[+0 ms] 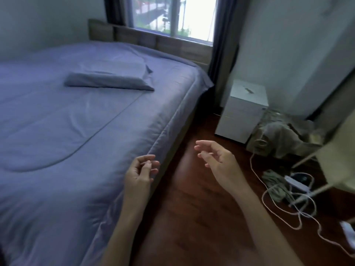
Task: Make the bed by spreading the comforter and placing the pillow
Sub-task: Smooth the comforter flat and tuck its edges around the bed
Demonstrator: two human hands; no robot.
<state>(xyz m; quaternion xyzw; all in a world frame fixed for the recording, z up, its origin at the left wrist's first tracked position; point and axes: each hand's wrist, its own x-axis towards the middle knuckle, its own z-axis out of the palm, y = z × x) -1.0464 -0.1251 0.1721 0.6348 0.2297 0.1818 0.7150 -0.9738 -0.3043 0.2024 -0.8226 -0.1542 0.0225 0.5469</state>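
A blue-grey comforter (pixel 57 131) lies spread flat over the bed, its edge hanging down the right side. A matching flat pillow (pixel 109 80) rests on top of it near the head of the bed. My left hand (pixel 139 172) hovers over the comforter's right edge, fingers loosely curled and apart, holding nothing. My right hand (pixel 217 160) is raised over the wooden floor beside the bed, fingers apart and empty. Neither hand touches the bedding.
A wooden headboard (pixel 134 35) stands under the window. A white bedside cabinet (pixel 244 108) sits at the bed's far right corner. Bags (pixel 284 137), a power strip (pixel 296 184) and white cables (pixel 284 210) lie on the floor at right. Dark wooden floor (pixel 192 208) runs alongside the bed.
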